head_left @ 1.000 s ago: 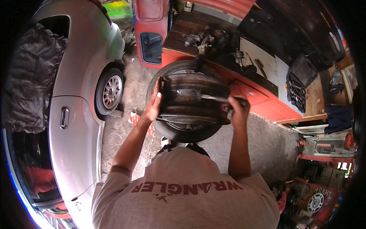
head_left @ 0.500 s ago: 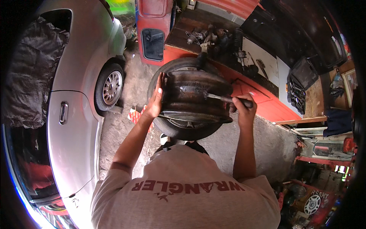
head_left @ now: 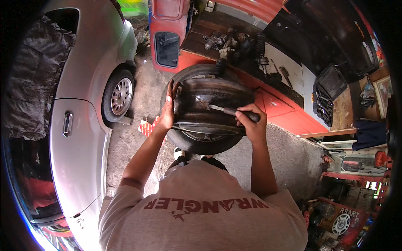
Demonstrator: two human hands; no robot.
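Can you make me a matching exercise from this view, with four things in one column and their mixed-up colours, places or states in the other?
Column one:
1. left hand
2. dark-handled hand tool
3. wheel rim
4. car

Column two:
A. silver, at the left of the view
B. without its own tyre, seen over a tyred wheel
C. open, against the left side of the wheel rim
D. gripped in the right hand

Right pairs: 1-C, 2-D, 3-B, 4-A.
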